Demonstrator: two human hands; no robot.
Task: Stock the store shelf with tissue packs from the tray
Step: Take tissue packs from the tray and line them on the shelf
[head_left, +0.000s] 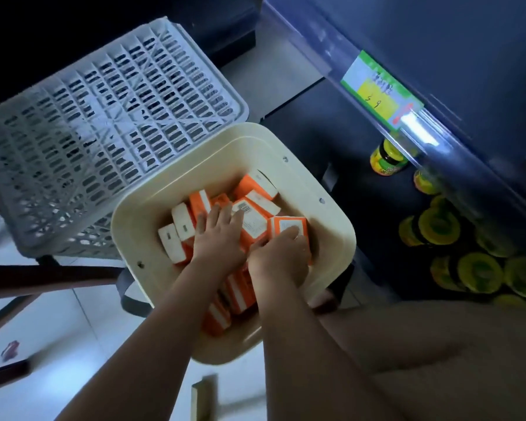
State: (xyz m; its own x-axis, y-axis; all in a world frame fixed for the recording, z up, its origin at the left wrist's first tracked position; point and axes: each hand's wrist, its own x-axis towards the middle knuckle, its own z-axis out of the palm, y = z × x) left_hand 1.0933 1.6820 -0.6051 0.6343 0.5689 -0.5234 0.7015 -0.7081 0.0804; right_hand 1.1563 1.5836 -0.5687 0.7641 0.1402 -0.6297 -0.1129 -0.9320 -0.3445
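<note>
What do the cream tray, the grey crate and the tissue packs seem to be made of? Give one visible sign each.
Cream tray: likely moulded plastic, smooth, slight sheen, rounded rim.
Grey crate: plastic, matte, moulded slotted lattice.
Tissue packs: orange-and-white printed wrap with barcode; film or paper, cannot tell.

Cream tray [140, 226] holds a loose heap of orange-and-white tissue packs [182, 226], lying at mixed angles. Left hand [217, 238] lies on the heap with fingers spread and fairly straight, fingertips touching a barcode-labelled pack [251, 220]. Right hand [281, 253], just beside it, curls its fingers over the end pack [281, 223] near the tray's right wall. Grey slatted crate [104, 132] stands behind the tray. The dark shelf [438, 41] at right carries a green-and-yellow price label [380, 92] on its edge. Yellow-lidded jars [438, 226] stand below it.
</note>
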